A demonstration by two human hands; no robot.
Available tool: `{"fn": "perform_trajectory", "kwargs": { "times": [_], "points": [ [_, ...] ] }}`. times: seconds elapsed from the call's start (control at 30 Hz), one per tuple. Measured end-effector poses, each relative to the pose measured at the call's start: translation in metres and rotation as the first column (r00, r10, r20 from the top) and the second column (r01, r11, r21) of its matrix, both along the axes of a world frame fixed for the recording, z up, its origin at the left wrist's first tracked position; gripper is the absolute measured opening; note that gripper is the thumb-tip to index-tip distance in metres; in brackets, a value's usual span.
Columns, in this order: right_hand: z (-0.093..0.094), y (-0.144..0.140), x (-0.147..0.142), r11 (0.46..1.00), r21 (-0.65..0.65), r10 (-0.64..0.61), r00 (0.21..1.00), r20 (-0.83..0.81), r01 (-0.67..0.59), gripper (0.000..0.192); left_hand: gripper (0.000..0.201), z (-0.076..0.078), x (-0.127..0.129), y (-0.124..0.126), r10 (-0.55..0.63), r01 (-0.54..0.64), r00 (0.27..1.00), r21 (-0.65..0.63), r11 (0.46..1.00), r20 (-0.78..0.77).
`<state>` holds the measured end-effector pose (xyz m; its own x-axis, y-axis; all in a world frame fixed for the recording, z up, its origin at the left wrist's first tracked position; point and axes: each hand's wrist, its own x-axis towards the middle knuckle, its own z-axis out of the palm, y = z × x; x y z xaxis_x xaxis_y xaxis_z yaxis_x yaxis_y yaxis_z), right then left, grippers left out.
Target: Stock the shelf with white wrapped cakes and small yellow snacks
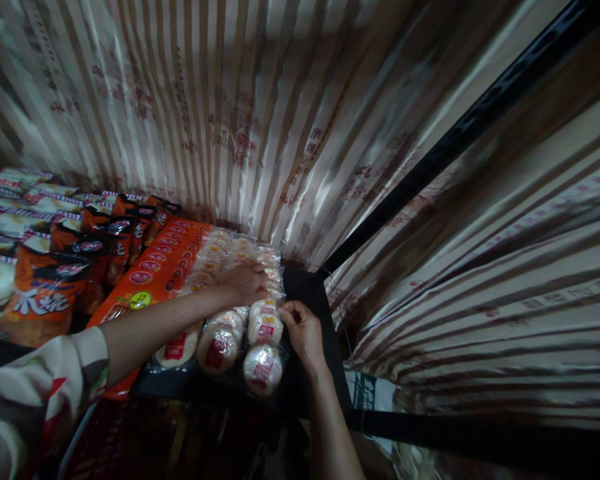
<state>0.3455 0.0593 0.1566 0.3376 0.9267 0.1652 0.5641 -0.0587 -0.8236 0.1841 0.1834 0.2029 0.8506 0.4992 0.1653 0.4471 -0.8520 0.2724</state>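
Black shelf edge is showing under my right hand, which is curling its fingers onto the right side of a clear packet of round rice cakes and pinching its wrapper. My left hand is reaching across from a patterned sleeve and lying flat, fingers loosely bent, on top of the same row of clear packets; I cannot tell whether it is gripping one. Just left of them, orange packets are lying flat. Farther left, dark orange bags are standing beside pale bags. Behind everything, a striped curtain is hanging.
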Motion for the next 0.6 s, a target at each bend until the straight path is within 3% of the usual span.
{"fn": "perform_trajectory", "kwargs": {
  "times": [0.2, 0.37, 0.47, 0.6],
  "points": [
    [-0.007, 0.002, -0.003, 0.998, 0.036, -0.043, 0.999, 0.030, 0.042, 0.026, 0.035, -0.004, -0.010, -0.010, -0.092, 0.088, 0.994, 0.049, 0.995, 0.066],
    [-0.003, -0.002, -0.005, 0.996, 0.021, -0.090, 0.994, -0.063, 0.091, 0.030, 0.025, -0.008, -0.011, -0.017, -0.050, 0.048, 0.997, 0.034, 0.998, 0.054],
    [0.007, -0.017, -0.004, 0.983, -0.063, -0.174, 0.984, -0.048, 0.171, 0.038, 0.024, -0.007, -0.010, -0.018, -0.042, 0.040, 0.998, 0.037, 0.999, 0.050],
    [0.013, -0.046, -0.003, 0.965, -0.243, -0.099, 0.995, 0.006, 0.098, 0.044, 0.021, -0.006, -0.011, -0.019, -0.019, 0.018, 0.999, 0.030, 0.999, 0.036]
  ]
}}
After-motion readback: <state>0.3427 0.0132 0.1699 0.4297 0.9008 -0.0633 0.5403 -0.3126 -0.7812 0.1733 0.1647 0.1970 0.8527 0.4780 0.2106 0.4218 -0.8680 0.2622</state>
